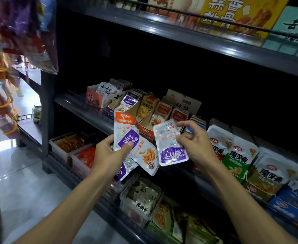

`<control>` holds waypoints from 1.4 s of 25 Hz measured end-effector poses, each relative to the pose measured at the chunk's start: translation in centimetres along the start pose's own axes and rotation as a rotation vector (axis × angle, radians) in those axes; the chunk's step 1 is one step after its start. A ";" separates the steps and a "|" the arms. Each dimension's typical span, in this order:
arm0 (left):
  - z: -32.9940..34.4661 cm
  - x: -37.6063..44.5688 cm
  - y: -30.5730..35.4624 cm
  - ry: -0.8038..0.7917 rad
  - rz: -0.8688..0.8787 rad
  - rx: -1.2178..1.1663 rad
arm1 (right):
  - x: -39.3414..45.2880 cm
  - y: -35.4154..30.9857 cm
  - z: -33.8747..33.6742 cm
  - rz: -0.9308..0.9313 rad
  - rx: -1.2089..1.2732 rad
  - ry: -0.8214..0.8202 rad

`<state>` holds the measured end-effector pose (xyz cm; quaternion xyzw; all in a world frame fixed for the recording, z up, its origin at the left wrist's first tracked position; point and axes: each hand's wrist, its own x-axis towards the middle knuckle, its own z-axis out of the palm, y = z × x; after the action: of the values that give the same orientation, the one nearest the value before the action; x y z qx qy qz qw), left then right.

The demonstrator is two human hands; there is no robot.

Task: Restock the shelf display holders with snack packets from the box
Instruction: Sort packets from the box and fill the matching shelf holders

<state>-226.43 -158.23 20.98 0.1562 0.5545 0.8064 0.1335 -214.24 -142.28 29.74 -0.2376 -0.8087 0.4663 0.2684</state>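
The left hand (109, 152) grips a fan of snack packets (127, 138) marked 劲仔 and 深海小鱼, thumb pressed on a purple label. Just right of it, the right hand (194, 143) pinches a single packet (171, 143), back side out, purple 劲仔 label upside down. Beyond both hands stand cardboard display holders (144, 120); right of the right hand, 魔芋爽 packs (239, 159)

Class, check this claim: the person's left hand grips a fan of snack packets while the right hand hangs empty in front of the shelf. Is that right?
Not quite. In the head view the right hand is not empty: it pinches a single packet with a purple label. The left hand does grip a fan of snack packets in front of the shelf.
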 end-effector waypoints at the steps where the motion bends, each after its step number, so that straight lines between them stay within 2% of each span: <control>1: -0.2 0.1 -0.1 0.025 -0.003 0.010 | -0.1 -0.1 0.1 -0.001 0.000 -0.013; 4: -0.5 0.4 0.0 0.055 -0.003 0.025 | -0.1 -0.3 0.4 0.028 0.029 -0.005; 7: -0.7 0.4 0.4 0.045 -0.002 0.019 | -0.1 -0.7 -0.1 0.160 0.283 -0.064; 9: -0.9 0.4 0.7 0.040 0.008 0.018 | -0.1 -0.7 -0.4 0.169 0.360 -0.104; 14: -0.9 0.2 1.2 -0.018 0.012 0.029 | 0.1 -0.6 -0.9 0.059 0.010 -0.092; 18: -0.5 -0.2 1.5 -0.140 -0.008 0.025 | 0.0 -0.7 -0.2 0.183 0.002 -0.240; 22: 0.1 -0.3 1.5 -0.189 -0.015 -0.010 | -0.4 -0.4 2.0 0.132 0.014 -0.210; 26: 0.4 0.1 1.2 -0.155 -0.008 -0.051 | -0.5 -0.7 3.2 0.040 -0.026 -0.328; 32: -0.6 1.2 0.6 -0.008 0.022 -0.071 | 1.0 -0.1 4.4 0.114 0.184 -0.103; 35: -1.0 1.2 0.8 0.018 0.049 -0.074 | 1.5 -0.1 5.7 0.061 0.174 0.001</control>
<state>-227.98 -158.90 21.55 0.1575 0.5213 0.8309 0.1143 -219.06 -144.94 27.77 -0.2380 -0.7574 0.5428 0.2740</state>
